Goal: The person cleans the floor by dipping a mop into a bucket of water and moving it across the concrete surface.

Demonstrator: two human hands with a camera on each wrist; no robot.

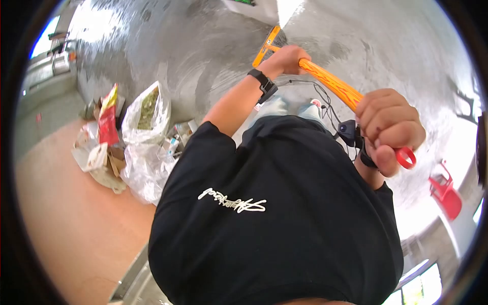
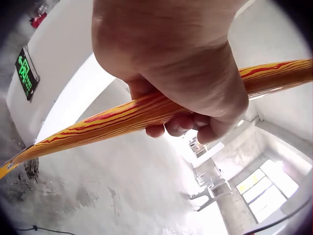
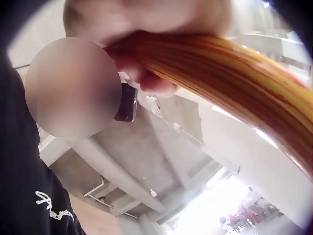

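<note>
A long-handled floor tool (image 1: 330,84) has an orange, wood-grain-patterned pole and a narrow orange crossbar head (image 1: 267,47) over the grey floor. My left hand (image 1: 284,60) grips the pole partway along it. In the left wrist view, that hand (image 2: 171,63) wraps over the pole (image 2: 88,127), fingertips showing beneath. Near the upper end, my right hand (image 1: 390,124) has its fingers curled round the pole, and a red ring (image 1: 405,158) sticks out past the thumb. The right wrist view shows the right hand (image 3: 151,29) close up on the pole (image 3: 234,78).
To the left, clear plastic bags (image 1: 147,114), a red and yellow bag (image 1: 108,119) and cardboard scraps lie heaped. A black cable (image 1: 325,94) runs across the floor by my feet. A red chair (image 1: 445,192) stands at the right. A green lit sign (image 2: 26,73) hangs low on a white surface.
</note>
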